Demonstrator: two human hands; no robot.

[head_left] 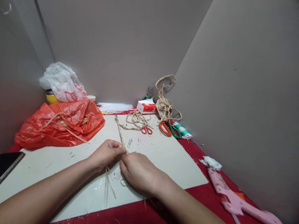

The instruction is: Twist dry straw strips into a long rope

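A thin braided straw cord (121, 134) runs from the far part of the white board (182, 168) down to my two hands. My left hand (109, 153) is closed, pinching the cord's near end between thumb and fingers. Right beside it, my right hand (137, 169) is closed around the strands at the same spot; its fingertips are partly hidden. Loose straw strands (106, 183) hang down below my left hand onto the board. Farther up, the cord joins a loose coil of braided cord (136, 119), with small red-handled scissors (147, 130) lying next to it.
An orange plastic bag (46, 127) with straw strips lies left, a phone (9, 163) at the left edge. A cord bundle (164, 107), a red-white box (147, 107), larger scissors (165, 128) and a tube (183, 130) stand back right. A pink glue gun (233, 196) lies right.
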